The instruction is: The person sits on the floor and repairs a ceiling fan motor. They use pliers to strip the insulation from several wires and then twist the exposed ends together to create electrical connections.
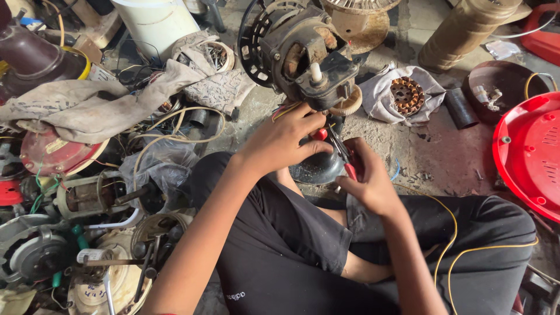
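Black-trousered knees sat below while the left hand gripped the stripped fan motor, right hand pinching red-handled pliers just beneath it, wiring clearly unfinished.

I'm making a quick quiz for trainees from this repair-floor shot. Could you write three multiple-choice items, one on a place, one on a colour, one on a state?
1. Where does the fan motor sit relative to the left hand?
A. Just above it in the view
B. Far off by the red cover
C. Under the knee

2. What colour are the handles of the pliers in the right hand?
A. Blue
B. Red
C. Green

3. How is the right hand?
A. Flat on the floor
B. Closed around the pliers
C. Resting open on the knee

A: the motor is directly above the left fingers.
B: red grips show.
B: the hand wraps the handles.
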